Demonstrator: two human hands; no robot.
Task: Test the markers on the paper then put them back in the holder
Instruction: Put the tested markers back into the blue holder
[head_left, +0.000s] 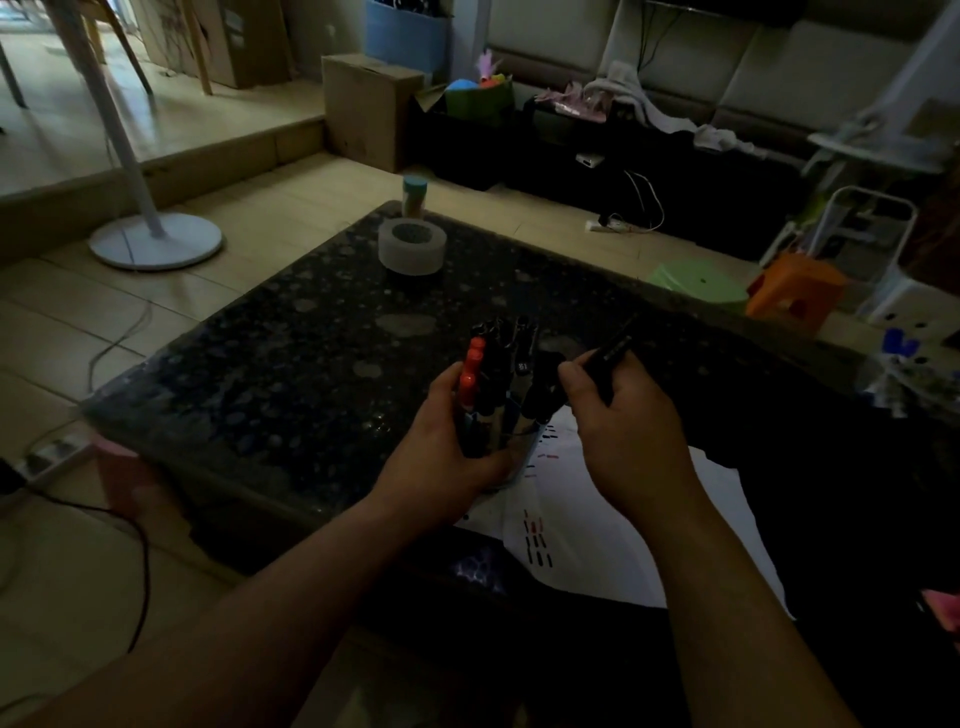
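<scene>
Table (311, 364) of dark speckled stone fills the middle of the view. A white sheet of paper (623, 545) lies at its near edge, marked with short red and black strokes. A grey tape roll (412, 253) sits far back, well apart. The left hand (447, 447) wraps around the holder (524, 452) at the paper's far edge; whether it rests there or is lifted is unclear. The right hand (628, 441), just beside it, grasps a black marker (610, 358) slanting up and away. Black and red markers (498, 374) stand upright in the holder.
</scene>
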